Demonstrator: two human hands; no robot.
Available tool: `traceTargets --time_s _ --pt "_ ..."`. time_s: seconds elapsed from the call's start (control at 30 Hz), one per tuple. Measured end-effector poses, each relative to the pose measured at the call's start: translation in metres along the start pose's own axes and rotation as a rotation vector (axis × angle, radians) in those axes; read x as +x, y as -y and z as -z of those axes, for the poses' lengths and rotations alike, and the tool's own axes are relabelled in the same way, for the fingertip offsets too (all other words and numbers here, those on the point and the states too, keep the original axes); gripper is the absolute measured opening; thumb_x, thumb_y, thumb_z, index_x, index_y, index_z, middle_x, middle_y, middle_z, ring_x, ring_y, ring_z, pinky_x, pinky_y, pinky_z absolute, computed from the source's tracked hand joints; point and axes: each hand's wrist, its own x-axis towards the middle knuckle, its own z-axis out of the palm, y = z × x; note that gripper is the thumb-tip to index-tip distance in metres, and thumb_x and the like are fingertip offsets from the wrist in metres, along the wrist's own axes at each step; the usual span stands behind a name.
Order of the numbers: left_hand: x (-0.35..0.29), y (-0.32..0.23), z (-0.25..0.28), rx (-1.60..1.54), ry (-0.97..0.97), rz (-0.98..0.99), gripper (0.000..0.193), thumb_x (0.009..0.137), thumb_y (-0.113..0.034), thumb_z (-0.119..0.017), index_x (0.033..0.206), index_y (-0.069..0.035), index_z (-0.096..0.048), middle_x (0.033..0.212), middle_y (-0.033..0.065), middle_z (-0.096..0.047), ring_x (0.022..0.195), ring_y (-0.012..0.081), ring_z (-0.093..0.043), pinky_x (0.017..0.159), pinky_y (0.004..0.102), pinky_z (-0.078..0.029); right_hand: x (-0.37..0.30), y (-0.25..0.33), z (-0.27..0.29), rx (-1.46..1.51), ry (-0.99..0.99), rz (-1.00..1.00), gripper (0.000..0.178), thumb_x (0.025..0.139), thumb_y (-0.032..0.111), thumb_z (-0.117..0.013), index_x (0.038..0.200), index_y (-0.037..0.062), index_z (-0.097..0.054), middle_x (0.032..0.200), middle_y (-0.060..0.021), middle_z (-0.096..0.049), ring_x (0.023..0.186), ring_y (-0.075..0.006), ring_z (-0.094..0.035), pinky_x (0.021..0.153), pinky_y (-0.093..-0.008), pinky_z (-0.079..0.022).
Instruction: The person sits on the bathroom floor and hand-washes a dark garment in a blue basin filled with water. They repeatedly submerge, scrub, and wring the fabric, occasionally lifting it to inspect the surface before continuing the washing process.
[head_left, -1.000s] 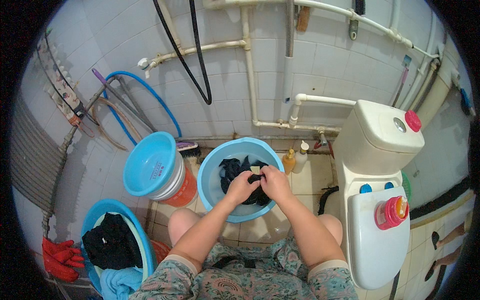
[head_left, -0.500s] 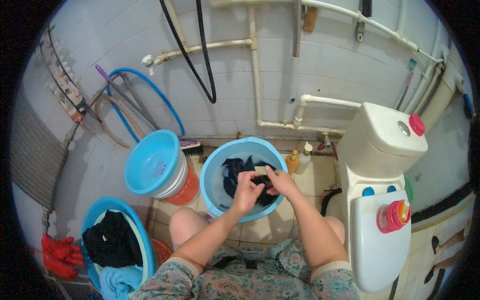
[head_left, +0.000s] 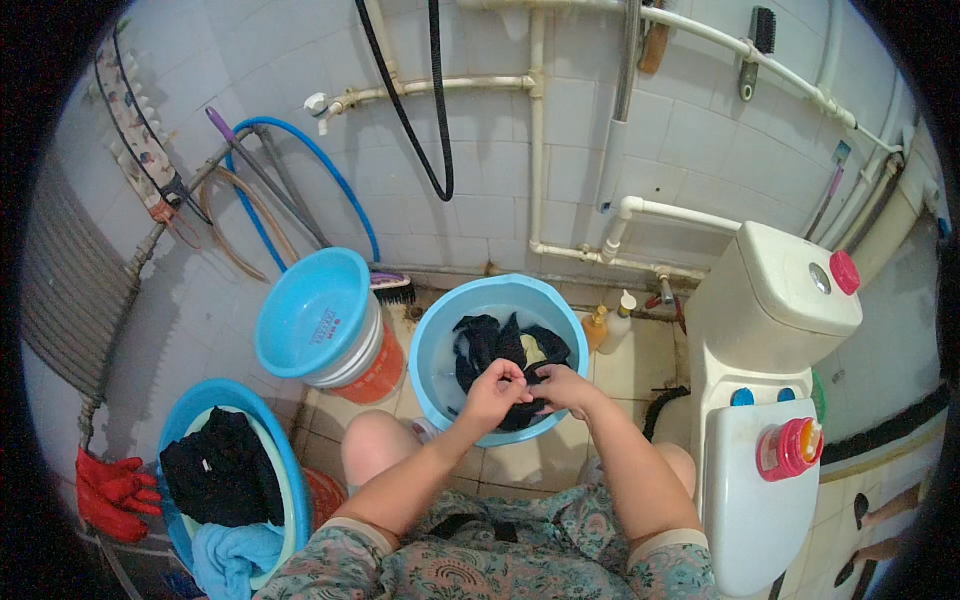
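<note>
- Clothing (head_left: 480, 560) in a grey-green and pink pattern fills the lower edge, with bare forearms (head_left: 425, 478) reaching forward out of it
- Left hand (head_left: 497, 393), fingers curled inward over dark cloth (head_left: 480, 345); whether it pinches a fold I cannot tell
- Right hand (head_left: 563, 389), just beside it, fingers bent down at the same cloth; its grip cannot be told either
- Dark cloth bunched in a light-blue basin (head_left: 424, 380) of cloudy water, a pale yellow piece (head_left: 533, 349) (soap, perhaps) lying on top
- Tan tiled floor (head_left: 530, 465) beneath the basin, grimy along the joints
- Blue tub (head_left: 282, 440) at the left, with a black garment (head_left: 222, 470) and a light-blue towel (head_left: 238, 552)
- White toilet (head_left: 765, 300) at the right, lid down, a pinkish-red jar (head_left: 785, 450) on it
- Two pump bottles (head_left: 617, 328) near the pale tiled wall (head_left: 490, 222), which carries whitish pipes (head_left: 537, 160)
- Hidden or cut off: some fingertips, blurred against the cloth; the black hose (head_left: 446, 130), cropped above; another person's feet (head_left: 862, 510), their legs lost in the dark rim
</note>
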Motion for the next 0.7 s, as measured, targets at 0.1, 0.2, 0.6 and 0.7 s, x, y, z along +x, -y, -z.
traceTargets --time_s 0.1,0.2,0.6,0.7 --pt "0.024 0.002 0.017 0.206 0.046 0.143 0.008 0.088 -0.005 -0.053 0.095 -0.002 -0.049 0.084 0.0050 -0.056 0.074 0.0123 -0.061 0.064 0.0252 -0.049 0.008 -0.017 -0.004 -0.357 -0.055 0.060 0.075 0.069 0.015 -0.072 0.131 -0.0056 -0.036 0.105 -0.0176 -0.056 0.082 -0.0210 -0.061 0.062 -0.0286 -0.050" --pt "0.054 0.004 0.030 0.635 0.017 -0.063 0.020 0.084 -0.007 -0.057 0.102 -0.001 -0.050 0.093 0.0105 -0.053 0.086 0.0186 -0.060 0.074 0.0298 -0.048 -0.010 -0.009 -0.018 -0.638 -0.069 0.197 0.070 0.070 0.018 -0.072 0.127 -0.0070 -0.040 0.109 -0.0255 -0.057 0.095 -0.0323 -0.059 0.081 -0.0359 -0.047" --pt "0.142 0.061 0.032 1.302 0.072 0.358 0.078 0.075 -0.033 -0.068 0.138 -0.009 -0.027 0.126 0.0183 -0.046 0.113 0.0348 -0.048 0.092 0.0429 -0.043 -0.065 0.006 -0.004 -0.716 -0.053 0.247 0.063 0.071 0.017 -0.066 0.128 0.0008 -0.043 0.101 -0.0220 -0.062 0.094 -0.0347 -0.060 0.081 -0.0390 -0.048" --pt "0.156 0.078 0.055 1.419 0.243 0.512 0.078 0.075 -0.034 -0.069 0.138 -0.009 -0.028 0.129 0.0162 -0.046 0.114 0.0323 -0.049 0.092 0.0430 -0.043 -0.068 0.011 0.010 -0.708 -0.187 0.244 0.058 0.071 0.016 -0.063 0.125 0.0037 -0.046 0.097 -0.0214 -0.062 0.090 -0.0350 -0.061 0.079 -0.0408 -0.048"
